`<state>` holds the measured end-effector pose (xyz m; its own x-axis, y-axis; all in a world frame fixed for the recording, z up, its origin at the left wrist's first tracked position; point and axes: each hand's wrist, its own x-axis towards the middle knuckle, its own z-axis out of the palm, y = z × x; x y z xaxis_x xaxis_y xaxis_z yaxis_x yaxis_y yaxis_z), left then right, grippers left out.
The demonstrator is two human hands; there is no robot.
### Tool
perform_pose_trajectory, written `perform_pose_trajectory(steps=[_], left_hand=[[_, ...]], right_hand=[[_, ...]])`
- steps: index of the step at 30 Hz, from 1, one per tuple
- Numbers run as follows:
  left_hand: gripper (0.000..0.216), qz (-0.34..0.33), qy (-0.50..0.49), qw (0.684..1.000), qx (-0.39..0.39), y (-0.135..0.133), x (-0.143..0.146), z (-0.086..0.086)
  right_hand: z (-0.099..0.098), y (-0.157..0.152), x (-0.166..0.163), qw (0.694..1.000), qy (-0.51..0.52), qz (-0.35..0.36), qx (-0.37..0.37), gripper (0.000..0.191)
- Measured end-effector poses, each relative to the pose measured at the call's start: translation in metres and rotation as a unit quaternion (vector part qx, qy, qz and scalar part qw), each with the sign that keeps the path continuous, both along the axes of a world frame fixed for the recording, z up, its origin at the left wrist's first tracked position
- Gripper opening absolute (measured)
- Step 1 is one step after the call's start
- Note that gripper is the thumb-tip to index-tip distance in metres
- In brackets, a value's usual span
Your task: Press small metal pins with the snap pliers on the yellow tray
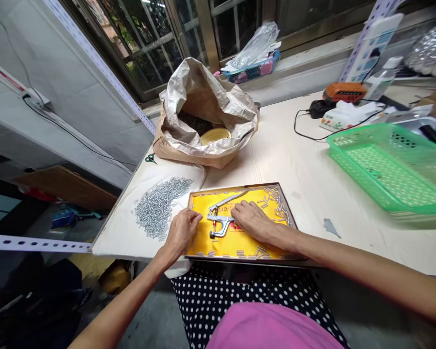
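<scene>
While resting on shallow yellow-lined tray (236,187), right hand (252,220) loosely curled, fingertips touching silver metal pliers (221,220) flat mid-tray, gripping nothing, left hand (181,231) bunched at tray's left rim, hold unclear, heap of silver pins (160,206) beyond, crumpled paper sack (207,97) behind

Pliers (221,221): silver metal press type, lying flat on the yellow lining between the left hand (180,231) and the right hand (253,221). The head points towards the person; the long handle runs away, up past the right hand's fingertips.

Tray (265,185): shallow, rectangular, dark rim, under the right hand; the left hand sits at its left edge.

Small metal pieces (280,204): scattered in the tray beyond and in front of the right hand.

Pin pile (160,207): grey, loose, outside the tray, just beyond the left hand
</scene>
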<state>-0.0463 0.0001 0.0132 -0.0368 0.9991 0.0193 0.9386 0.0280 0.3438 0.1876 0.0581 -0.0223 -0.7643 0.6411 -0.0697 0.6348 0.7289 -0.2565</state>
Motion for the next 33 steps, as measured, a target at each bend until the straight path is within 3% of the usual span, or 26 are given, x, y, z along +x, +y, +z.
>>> perform_pose_trajectory(steps=[6,8,12,15,17,19,22,24,26,29,33], left_hand=[[0.024,0.085,-0.082,0.993,0.004,-0.013,-0.002,-0.011],[0.031,0.107,-0.130,0.985,-0.043,-0.012,0.000,-0.017],[0.046,0.137,-0.310,0.919,-0.201,-0.005,0.011,-0.030],[0.052,0.139,-0.374,0.886,-0.238,0.001,0.016,-0.037],[0.052,0.149,-0.345,0.907,-0.191,0.005,0.015,-0.040],[0.047,0.119,-0.277,0.947,-0.109,0.006,0.014,-0.042],[0.027,-0.024,-0.132,0.991,-0.009,0.003,0.019,-0.041],[0.023,-0.121,-0.026,0.992,-0.004,-0.001,0.025,-0.041],[0.022,-0.174,0.062,0.982,-0.026,-0.006,0.033,-0.041],[0.023,-0.197,0.135,0.970,-0.042,-0.019,0.037,-0.042],[0.026,-0.211,0.126,0.969,-0.036,-0.045,0.024,-0.031]], right_hand=[[0.002,-0.007,0.009,1.000,0.015,-0.017,-0.004,0.020],[0.000,-0.009,0.013,1.000,0.012,-0.021,0.020,0.021],[-0.006,-0.012,0.015,0.998,0.039,-0.028,0.051,0.023],[-0.008,-0.010,0.016,0.995,0.059,-0.038,0.071,0.022],[-0.007,-0.005,0.020,0.993,0.075,-0.048,0.083,0.022],[-0.004,0.002,0.029,0.987,0.109,-0.074,0.093,0.022],[0.002,0.011,0.044,0.973,0.164,-0.121,0.107,0.023],[0.006,0.014,0.051,0.966,0.188,-0.132,0.116,0.022],[0.009,0.014,0.055,0.962,0.207,-0.129,0.124,0.022],[0.008,0.010,0.054,0.956,0.233,-0.115,0.134,0.023],[-0.004,0.006,0.047,0.956,0.252,-0.093,0.118,0.024]])
